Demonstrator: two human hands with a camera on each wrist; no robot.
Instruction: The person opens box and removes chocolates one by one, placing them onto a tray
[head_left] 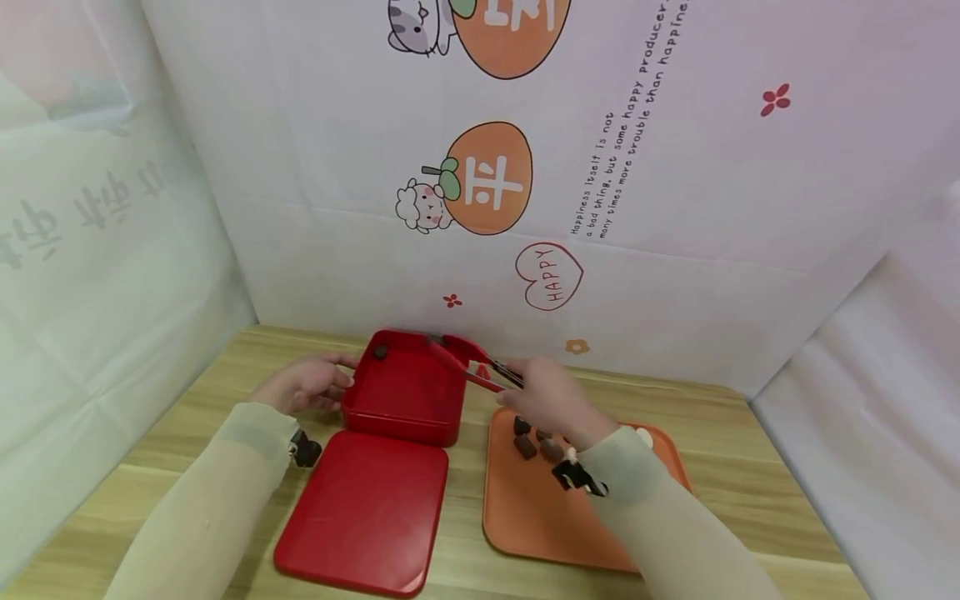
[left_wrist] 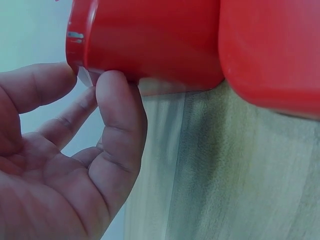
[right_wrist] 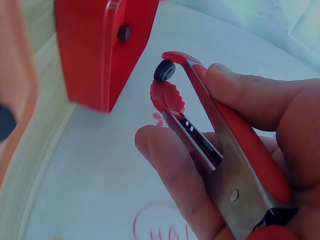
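In the head view, my left hand (head_left: 311, 385) rests its fingertips against the left side of an open red box (head_left: 405, 432). The left wrist view shows thumb and finger tips (left_wrist: 114, 82) touching the box's outer wall. My right hand (head_left: 551, 396) grips red-and-metal tongs (right_wrist: 240, 160). Between the tong tips is a small dark round piece (right_wrist: 164, 70), which looks like a chocolate. The tips are over the box's far right part. A similar dark piece (head_left: 380, 352) lies inside the box's far left corner.
A red lid (head_left: 367, 508) lies flat on the wooden table (head_left: 465, 533) in front of the box. To the right, an orange tray (head_left: 540, 529) carries several brown pieces (head_left: 526, 447) and a white one (head_left: 644, 437), partly hidden by my right arm. A printed cloth wall stands behind.
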